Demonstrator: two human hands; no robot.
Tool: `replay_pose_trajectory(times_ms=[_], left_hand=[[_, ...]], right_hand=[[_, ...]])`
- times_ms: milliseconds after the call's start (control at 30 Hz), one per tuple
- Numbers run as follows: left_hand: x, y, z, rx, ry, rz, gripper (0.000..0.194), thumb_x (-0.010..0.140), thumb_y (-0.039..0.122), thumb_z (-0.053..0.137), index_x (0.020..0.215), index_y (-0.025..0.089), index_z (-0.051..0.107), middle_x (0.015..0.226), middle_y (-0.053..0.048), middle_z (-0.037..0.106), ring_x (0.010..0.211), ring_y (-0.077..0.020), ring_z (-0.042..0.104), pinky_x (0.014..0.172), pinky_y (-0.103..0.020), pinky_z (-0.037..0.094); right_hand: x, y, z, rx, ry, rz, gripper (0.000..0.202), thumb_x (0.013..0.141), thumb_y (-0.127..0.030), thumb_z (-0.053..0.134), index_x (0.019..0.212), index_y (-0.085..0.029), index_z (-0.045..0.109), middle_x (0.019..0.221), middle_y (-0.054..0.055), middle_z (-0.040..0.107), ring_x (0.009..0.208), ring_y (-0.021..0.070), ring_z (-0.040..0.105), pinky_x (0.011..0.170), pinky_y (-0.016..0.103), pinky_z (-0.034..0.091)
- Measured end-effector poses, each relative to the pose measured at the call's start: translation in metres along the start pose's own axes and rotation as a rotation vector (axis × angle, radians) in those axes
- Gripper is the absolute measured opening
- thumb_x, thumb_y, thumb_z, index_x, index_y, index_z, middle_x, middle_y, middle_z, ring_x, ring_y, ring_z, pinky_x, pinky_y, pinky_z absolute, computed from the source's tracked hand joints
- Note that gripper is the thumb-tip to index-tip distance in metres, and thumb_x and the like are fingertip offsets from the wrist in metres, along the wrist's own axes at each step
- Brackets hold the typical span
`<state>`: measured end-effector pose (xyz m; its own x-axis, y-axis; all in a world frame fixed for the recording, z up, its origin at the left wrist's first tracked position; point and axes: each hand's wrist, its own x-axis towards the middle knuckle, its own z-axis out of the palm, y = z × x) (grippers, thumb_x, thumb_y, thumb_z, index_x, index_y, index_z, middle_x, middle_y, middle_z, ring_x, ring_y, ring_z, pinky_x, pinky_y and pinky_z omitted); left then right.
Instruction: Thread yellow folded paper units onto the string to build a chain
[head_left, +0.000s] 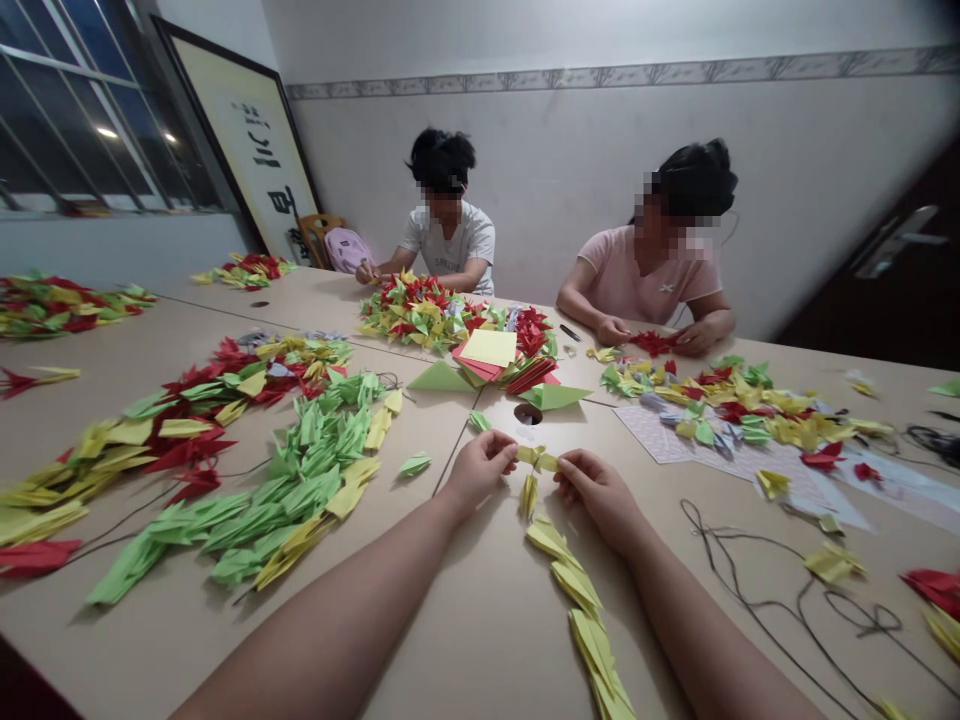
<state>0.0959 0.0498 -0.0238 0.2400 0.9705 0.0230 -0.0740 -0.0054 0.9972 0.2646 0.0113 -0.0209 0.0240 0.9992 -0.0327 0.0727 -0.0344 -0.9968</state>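
Head view. Landmark: the round table hole (528, 413). Far left of it, a framed panel (259, 135) bears dark vertical characters, one resembling "三"; lettering on the grey shirt (454, 245) is too small to read. Immediately beyond the hole lie stacked paper squares (489, 347); left, green paper strands (300, 470); right, printed sheets (739, 455) under folded pieces. Nearer than the hole, the yellow folded paper (538, 459) lies between the hands, left hand (482, 468) and right hand (596, 492) each closed in a fingertip pinch on one end.
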Motion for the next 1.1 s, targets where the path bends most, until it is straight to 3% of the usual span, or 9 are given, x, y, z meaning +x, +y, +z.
replay_pose_trajectory(times_ms=[167, 233, 333, 500, 700, 767, 933, 1100], left_hand=[[-0.003, 0.003, -0.005, 0.358, 0.139, 0.279, 0.025, 0.072, 0.041, 0.055, 0.077, 0.017, 0.048, 0.068, 0.002, 0.049, 0.062, -0.0106, 0.048, 0.057, -0.022, 0.039], [-0.006, 0.006, -0.008, 0.475, 0.089, 0.335, 0.024, 0.073, 0.040, 0.053, 0.070, 0.017, 0.047, 0.063, 0.003, 0.046, 0.058, -0.0097, 0.044, 0.056, -0.022, 0.037], [-0.008, 0.010, -0.009, 0.575, -0.041, 0.322, 0.024, 0.075, 0.038, 0.051, 0.065, 0.016, 0.048, 0.059, 0.003, 0.046, 0.055, -0.0094, 0.042, 0.053, -0.021, 0.034], [-0.008, 0.011, -0.008, 0.627, -0.063, 0.261, 0.026, 0.077, 0.037, 0.046, 0.064, 0.015, 0.051, 0.056, 0.003, 0.047, 0.053, -0.0097, 0.042, 0.051, -0.021, 0.032], [-0.011, 0.012, -0.009, 0.762, -0.270, 0.249, 0.029, 0.074, 0.041, 0.051, 0.063, 0.015, 0.055, 0.058, 0.002, 0.051, 0.054, -0.0100, 0.045, 0.051, -0.021, 0.032], [-0.011, 0.013, -0.009, 0.817, -0.330, 0.274, 0.029, 0.074, 0.041, 0.052, 0.062, 0.015, 0.056, 0.060, 0.001, 0.053, 0.056, -0.0103, 0.046, 0.052, -0.021, 0.032], [-0.010, 0.015, -0.010, 0.923, -0.428, 0.384, 0.025, 0.073, 0.038, 0.056, 0.062, 0.015, 0.057, 0.063, 0.000, 0.057, 0.065, -0.0129, 0.049, 0.061, -0.022, 0.034], [-0.009, 0.016, -0.010, 0.964, -0.464, 0.432, 0.019, 0.074, 0.034, 0.057, 0.068, 0.016, 0.059, 0.067, 0.000, 0.058, 0.069, -0.0137, 0.049, 0.065, -0.023, 0.034]], right_hand=[[0.002, 0.004, -0.001, -0.036, 0.045, -0.019, 0.037, 0.066, -0.051, 0.057, 0.082, -0.018, 0.050, 0.058, -0.002, 0.054, 0.047, 0.0102, 0.049, 0.045, 0.023, 0.040], [0.002, 0.006, 0.000, -0.061, 0.056, -0.031, 0.038, 0.067, -0.051, 0.056, 0.085, -0.018, 0.050, 0.058, -0.002, 0.055, 0.047, 0.0104, 0.049, 0.044, 0.024, 0.040], [0.004, 0.008, -0.001, -0.109, 0.080, -0.052, 0.037, 0.069, -0.050, 0.054, 0.086, -0.018, 0.050, 0.059, -0.001, 0.055, 0.046, 0.0106, 0.049, 0.044, 0.024, 0.041], [0.005, 0.012, -0.006, -0.219, 0.199, -0.094, 0.035, 0.073, -0.049, 0.048, 0.090, -0.019, 0.049, 0.063, -0.002, 0.052, 0.044, 0.0104, 0.047, 0.041, 0.024, 0.038], [-0.003, 0.005, -0.016, -0.368, 0.323, -0.194, 0.025, 0.073, -0.044, 0.051, 0.072, -0.020, 0.048, 0.061, -0.002, 0.049, 0.054, 0.0119, 0.044, 0.051, 0.024, 0.035], [-0.009, 0.000, -0.016, -0.477, 0.244, -0.268, 0.025, 0.075, -0.043, 0.050, 0.065, -0.020, 0.047, 0.055, -0.003, 0.046, 0.052, 0.0111, 0.041, 0.050, 0.023, 0.033], [-0.021, -0.008, -0.008, -0.806, -0.154, -0.365, 0.030, 0.077, -0.044, 0.048, 0.061, -0.019, 0.049, 0.054, -0.002, 0.049, 0.051, 0.0105, 0.042, 0.048, 0.022, 0.030], [-0.022, -0.011, 0.000, -0.972, -0.200, -0.400, 0.027, 0.072, -0.048, 0.052, 0.073, -0.020, 0.052, 0.065, -0.001, 0.054, 0.058, 0.0123, 0.046, 0.052, 0.022, 0.031]])
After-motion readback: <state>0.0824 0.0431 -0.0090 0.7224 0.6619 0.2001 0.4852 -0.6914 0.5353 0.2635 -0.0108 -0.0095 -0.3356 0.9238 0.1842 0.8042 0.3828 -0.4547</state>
